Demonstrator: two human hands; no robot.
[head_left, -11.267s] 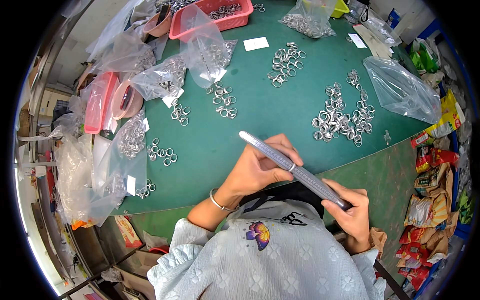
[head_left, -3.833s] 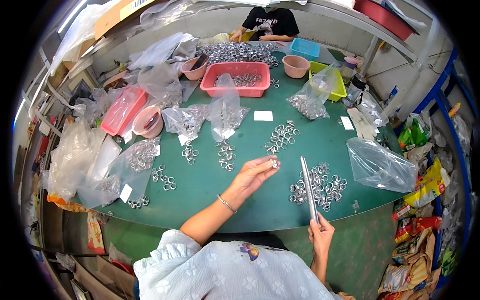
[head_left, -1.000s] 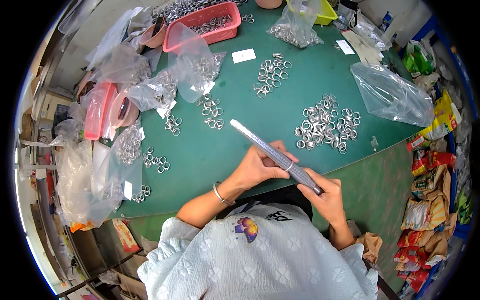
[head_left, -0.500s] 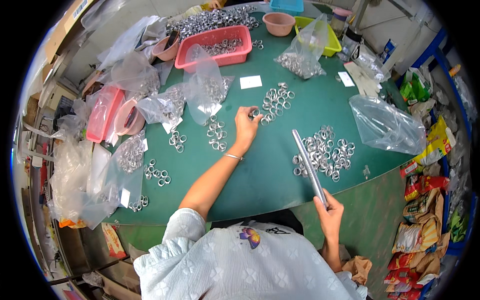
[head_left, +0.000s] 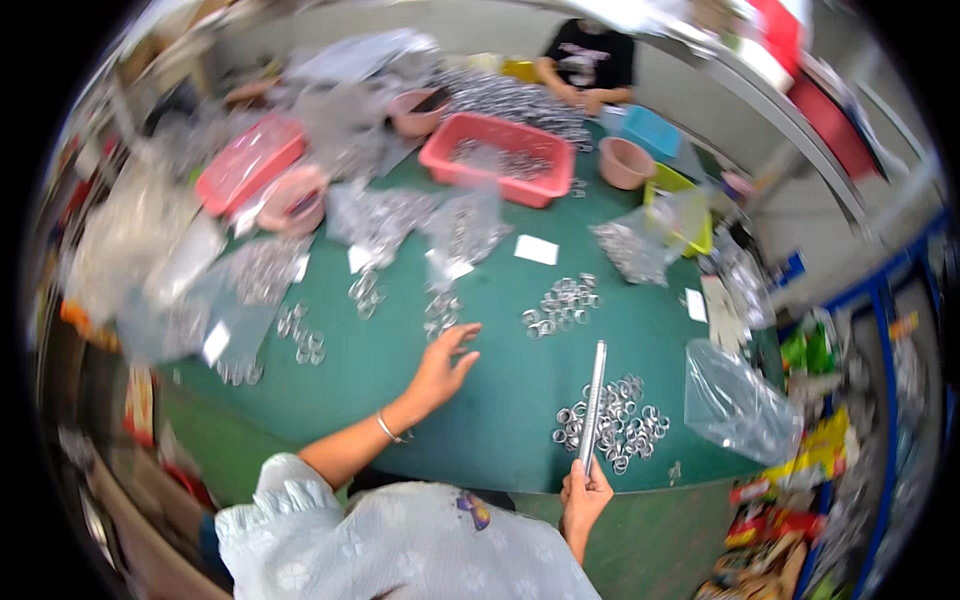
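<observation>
Metal stick, slim and silver-grey point(head_left: 594, 400): I am seeing it crossing over a loose pile of silvery metal rings point(head_left: 626, 425).
Right hand point(head_left: 585, 492): fingers are gripping the stick's lower end.
Left hand point(head_left: 442, 368): fingers are standing open beside a small cluster of silvery rings point(head_left: 442, 316); blur is hiding whether they're touching.

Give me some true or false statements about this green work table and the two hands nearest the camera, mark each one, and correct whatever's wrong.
The right hand grips a slim silver metal rod. True.
The left hand is clenched into a fist. False: the left hand is open.
In view, the rod overlaps a heap of silver metal rings. True.
A bright-blue plastic bin sits at the near edge of the green table. False: the bin sits toward the far side.
</observation>
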